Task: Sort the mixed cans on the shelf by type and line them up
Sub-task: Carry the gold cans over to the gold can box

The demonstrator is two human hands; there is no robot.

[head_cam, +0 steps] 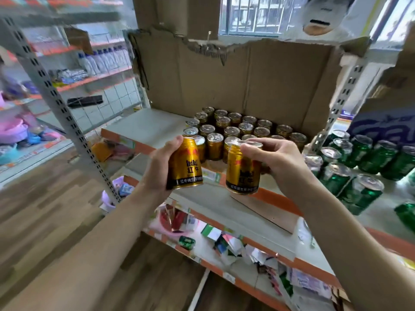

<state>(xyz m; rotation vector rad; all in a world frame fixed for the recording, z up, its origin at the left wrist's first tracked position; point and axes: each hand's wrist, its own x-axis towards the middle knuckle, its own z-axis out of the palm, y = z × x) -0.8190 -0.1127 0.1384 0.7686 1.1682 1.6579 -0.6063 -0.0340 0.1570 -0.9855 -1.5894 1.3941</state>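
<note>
Gold cans [241, 133] stand grouped far on the shelf [143, 124]; left hand [160, 167] wraps one can [185, 164], right hand [272, 158] pinches another can [242, 173] by its top, probably to join them; green cans [359, 158] right.

The left gold can [185, 167] is showing "RedBull" over 红牛; the right gold can [242, 173] is partly showing the same.

can cluster [242, 131] on shelf [143, 124] | cardboard [247, 81] behind it | other cans [379, 158] to its right
</note>
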